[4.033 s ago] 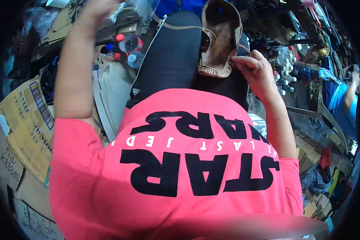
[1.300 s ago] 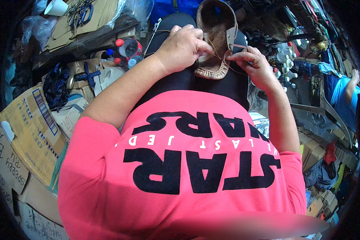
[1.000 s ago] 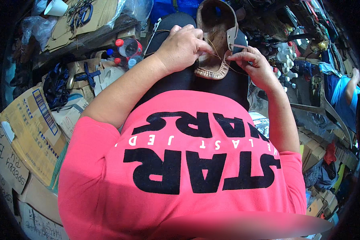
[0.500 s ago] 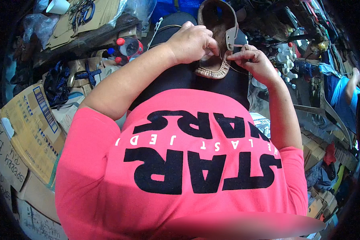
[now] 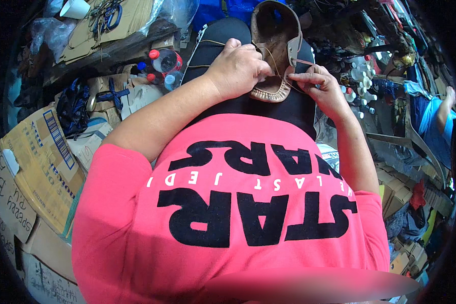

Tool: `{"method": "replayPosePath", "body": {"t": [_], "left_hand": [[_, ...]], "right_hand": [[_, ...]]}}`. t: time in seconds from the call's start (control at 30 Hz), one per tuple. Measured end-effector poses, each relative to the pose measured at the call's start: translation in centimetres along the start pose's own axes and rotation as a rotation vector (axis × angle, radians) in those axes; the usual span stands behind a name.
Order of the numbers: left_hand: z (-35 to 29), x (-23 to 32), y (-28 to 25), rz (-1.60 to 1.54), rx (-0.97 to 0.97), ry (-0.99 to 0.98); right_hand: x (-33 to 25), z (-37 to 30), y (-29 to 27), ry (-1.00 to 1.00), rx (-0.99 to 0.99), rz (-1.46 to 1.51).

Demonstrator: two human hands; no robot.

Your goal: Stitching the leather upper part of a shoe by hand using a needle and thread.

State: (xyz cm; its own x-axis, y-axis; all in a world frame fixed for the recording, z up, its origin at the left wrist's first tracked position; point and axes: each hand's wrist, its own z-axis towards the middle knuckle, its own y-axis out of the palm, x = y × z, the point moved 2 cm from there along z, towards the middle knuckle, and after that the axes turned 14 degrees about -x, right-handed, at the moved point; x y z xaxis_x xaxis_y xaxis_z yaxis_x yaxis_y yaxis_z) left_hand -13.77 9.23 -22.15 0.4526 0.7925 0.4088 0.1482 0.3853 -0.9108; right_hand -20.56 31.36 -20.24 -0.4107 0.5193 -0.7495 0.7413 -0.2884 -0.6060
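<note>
A brown leather moccasin (image 5: 276, 25) with a gathered, stitched toe lies across my dark-clad lap, toe toward me. My left hand (image 5: 240, 68) is closed over its left side, fingertips curled down at the opening. Thin tan thread (image 5: 271, 53) loops over the opening beside these fingers; more of it trails left of the hand. The fingers hide just how the thread is gripped. On the other side, my right hand (image 5: 321, 86) pinches the moccasin's right edge near the stitching, thumb and forefinger together. A narrow lace (image 5: 303, 62) sticks out just above that hand.
Plastic bottles with red caps (image 5: 164, 61) stand left of my lap, and several small white bottles (image 5: 361, 76) are on the right. Cardboard boxes (image 5: 40, 162) pile up at the left. Scissors (image 5: 114, 17) rest on flat cardboard. Another person's arm (image 5: 445, 109) shows at far right.
My left hand has moved slightly down and left, baring more of the moccasin's opening and a thread loop. My right hand stays at the right edge, slightly lower.
</note>
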Motion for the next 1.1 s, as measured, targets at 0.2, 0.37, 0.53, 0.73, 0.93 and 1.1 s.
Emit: {"method": "replayPosePath", "body": {"t": [0.2,0.37,0.53,0.73,0.93,1.1], "left_hand": [[-0.2,0.1,0.2,-0.018,0.022,-0.009],[-0.4,0.1,-0.5,0.028,0.080,0.005],[-0.1,-0.4,-0.3,0.031,0.052,-0.003],[0.8,0.0,-0.1,-0.129,0.010,-0.085],[1.7,1.1,-0.1,-0.279,-0.067,-0.239],[2.6,1.2,0.3,-0.312,-0.132,-0.244]], "right_hand": [[-0.2,-0.2,0.1,-0.014,0.039,-0.076],[0.1,-0.4,0.2,-0.008,0.052,-0.036],[0.5,-0.3,0.3,0.002,0.064,0.063],[0.8,0.1,0.4,-0.009,0.073,0.145],[-0.3,0.2,0.6,0.100,0.073,0.327],[0.3,1.3,0.3,0.154,0.003,0.489]]}}
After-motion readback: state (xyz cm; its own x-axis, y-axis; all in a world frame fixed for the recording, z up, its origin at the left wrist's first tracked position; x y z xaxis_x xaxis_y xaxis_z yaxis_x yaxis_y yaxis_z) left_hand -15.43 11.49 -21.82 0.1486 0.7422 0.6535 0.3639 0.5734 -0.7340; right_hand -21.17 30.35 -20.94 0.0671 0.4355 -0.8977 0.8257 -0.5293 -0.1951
